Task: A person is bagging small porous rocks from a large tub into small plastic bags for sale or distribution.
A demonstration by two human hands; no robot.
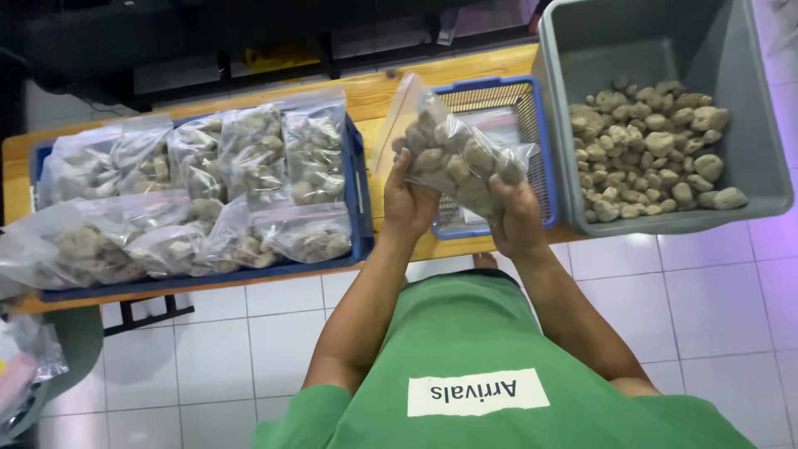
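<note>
Nearest to me I see my own green shirt [490,366] and both forearms reaching forward over the white tiled floor [715,299]. My left hand [407,204] has its grip closed around the lower left side of a clear plastic bag [457,158] filled with grey-brown lumps that look like stones, thumb lying up along the bag's face. My right hand [517,218] is clamped on the bag's lower right corner, fingers curled underneath it. The bag is lifted clear of the table [391,91], tilted with its open, empty top flap pointing up and to the left. It hangs in front of a small blue mesh basket [532,125] that sits on the wooden table just beyond my hands; something flat and pale lies inside that basket, but I cannot make out what.

To the left on the same table is a wide blue tray [359,199] packed with more filled clear bags [249,158], some standing in a row at the back and others lying flat in front, a few spilling over the tray's left edge. To the right, touching the basket's side, stands a large grey bin [748,108] with a heap of loose lumps [657,150] spread across its bottom.
</note>
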